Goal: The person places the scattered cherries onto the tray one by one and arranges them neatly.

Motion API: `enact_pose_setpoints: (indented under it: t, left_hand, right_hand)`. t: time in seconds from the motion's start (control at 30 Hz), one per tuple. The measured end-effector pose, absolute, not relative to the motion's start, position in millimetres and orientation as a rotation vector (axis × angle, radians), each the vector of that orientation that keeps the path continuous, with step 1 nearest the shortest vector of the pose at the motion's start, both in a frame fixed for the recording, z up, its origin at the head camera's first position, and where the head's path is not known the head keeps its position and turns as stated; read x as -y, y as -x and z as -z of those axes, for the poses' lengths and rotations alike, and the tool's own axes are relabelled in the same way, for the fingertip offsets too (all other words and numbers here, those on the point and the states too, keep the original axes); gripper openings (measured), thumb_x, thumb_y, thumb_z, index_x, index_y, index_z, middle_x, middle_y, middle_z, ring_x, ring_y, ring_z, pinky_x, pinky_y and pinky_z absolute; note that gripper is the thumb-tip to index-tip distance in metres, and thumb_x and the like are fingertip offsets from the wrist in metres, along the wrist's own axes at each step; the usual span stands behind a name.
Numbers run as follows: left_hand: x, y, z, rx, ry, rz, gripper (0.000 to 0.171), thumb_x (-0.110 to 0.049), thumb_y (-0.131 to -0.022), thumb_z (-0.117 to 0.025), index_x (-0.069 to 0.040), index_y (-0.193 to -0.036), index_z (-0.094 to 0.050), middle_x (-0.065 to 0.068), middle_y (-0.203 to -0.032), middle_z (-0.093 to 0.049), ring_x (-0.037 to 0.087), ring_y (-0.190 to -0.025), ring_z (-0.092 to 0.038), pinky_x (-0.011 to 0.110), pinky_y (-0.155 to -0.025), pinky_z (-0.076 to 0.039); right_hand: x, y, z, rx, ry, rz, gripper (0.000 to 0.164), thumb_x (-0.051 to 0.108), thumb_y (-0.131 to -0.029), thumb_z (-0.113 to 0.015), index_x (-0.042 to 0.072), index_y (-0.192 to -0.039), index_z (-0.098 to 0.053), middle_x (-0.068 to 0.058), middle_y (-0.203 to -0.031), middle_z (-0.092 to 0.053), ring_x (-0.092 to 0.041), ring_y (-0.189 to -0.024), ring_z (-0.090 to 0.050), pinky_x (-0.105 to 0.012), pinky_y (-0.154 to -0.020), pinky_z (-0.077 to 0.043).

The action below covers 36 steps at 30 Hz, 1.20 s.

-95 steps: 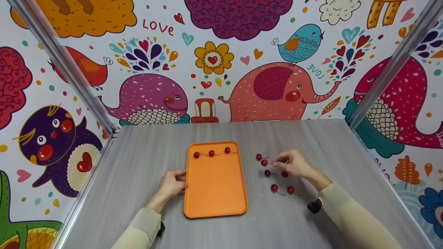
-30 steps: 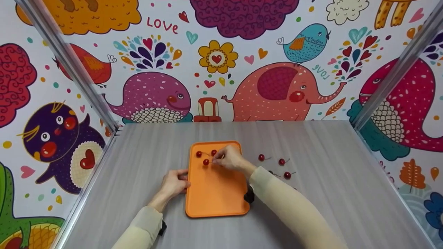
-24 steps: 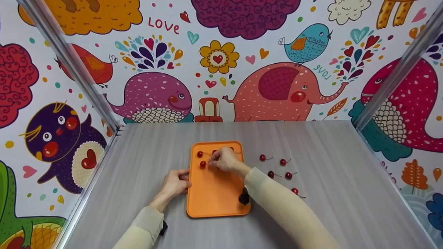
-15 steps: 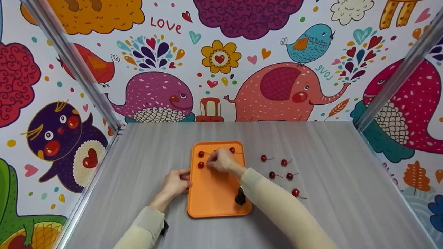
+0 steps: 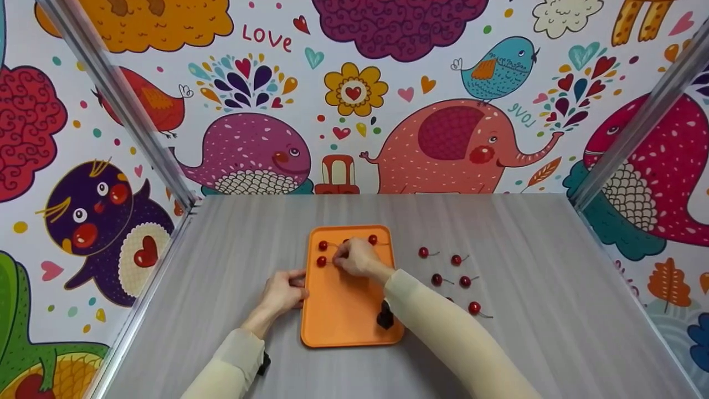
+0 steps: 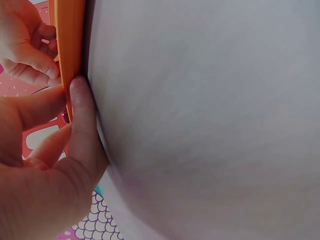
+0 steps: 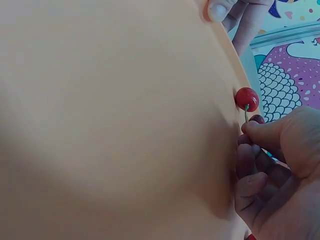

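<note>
My right hand point(image 5: 360, 257) is over the upper part of an orange tray point(image 5: 346, 327). Between thumb and index finger it pinches the stem of a red cherry point(image 7: 247, 99), whose fruit sits close to the tray's left rim. Behind it, along the tray's far end, lie a left cherry point(image 5: 323, 245), a right cherry point(image 5: 373, 239) and a middle one mostly covered by the hand. At the tray's left edge, my left hand point(image 5: 281, 291) grips the rim; in the left wrist view its fingers point(image 6: 82, 115) lie on both sides of the edge.
Right of the tray, several stemmed cherries lie scattered on the grey table point(image 5: 515, 233), among them a front one point(image 5: 474, 307) and a back one point(image 5: 424, 252). The right sleeve point(image 5: 437, 321) partly covers another. Metal posts and a cartoon-patterned wall point(image 5: 343, 44) enclose the table.
From the table at the right, my right hand has brought a cherry onto the tray, then left to a spot below the far row. The left hand stays on the tray's edge.
</note>
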State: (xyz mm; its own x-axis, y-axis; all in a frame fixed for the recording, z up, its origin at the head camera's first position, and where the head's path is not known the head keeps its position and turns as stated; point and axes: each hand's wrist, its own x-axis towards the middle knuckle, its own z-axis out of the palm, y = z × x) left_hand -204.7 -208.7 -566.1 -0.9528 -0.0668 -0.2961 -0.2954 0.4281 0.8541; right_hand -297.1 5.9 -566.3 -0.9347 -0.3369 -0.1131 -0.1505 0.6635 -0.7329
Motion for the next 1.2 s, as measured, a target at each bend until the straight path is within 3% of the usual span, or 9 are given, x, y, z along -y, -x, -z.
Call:
enact_pose_setpoints:
  t: [0.23,0.43,1.2]
  left_hand:
    - [208.3,205.5,566.4,-2.459,0.317,-1.547,0.065,0.009,-0.090,-0.074,-0.001,-0.154,-0.068,0.013,-0.106,-0.071,0.017,-0.081,-0.072,0.034,-0.070,-0.068]
    - [207.6,206.5,567.7,-2.444,0.324,-1.571,0.065,0.010,-0.089,-0.074,0.001,-0.153,-0.068,0.014,-0.106,-0.071,0.017,-0.080,-0.072,0.033,-0.069,-0.068]
    - [207.8,206.6,567.2,-2.478,0.325,-1.557,0.063,0.010,-0.087,-0.076,0.002,-0.149,-0.070,0.010,-0.103,-0.069,0.017,-0.081,-0.070,0.032,-0.069,-0.069]
  right_hand:
    - [-4.5,298.7,563.9,-2.604,0.389,1.097,0.012,0.018,-0.106,-0.079,0.015,-0.102,-0.089,-0.004,-0.108,-0.083,-0.015,-0.092,-0.065,-0.038,-0.091,-0.064]
    - [-4.7,299.6,563.1,-2.583,0.392,1.085,0.013,0.019,-0.107,-0.078,0.014,-0.102,-0.089,-0.005,-0.108,-0.081,-0.016,-0.092,-0.065,-0.036,-0.088,-0.063]
    - [-11.6,301.2,564.2,-2.592,0.447,1.066,0.013,0.019,-0.106,-0.077,0.015,-0.106,-0.089,-0.004,-0.112,-0.084,-0.017,-0.098,-0.068,-0.045,-0.103,-0.065]
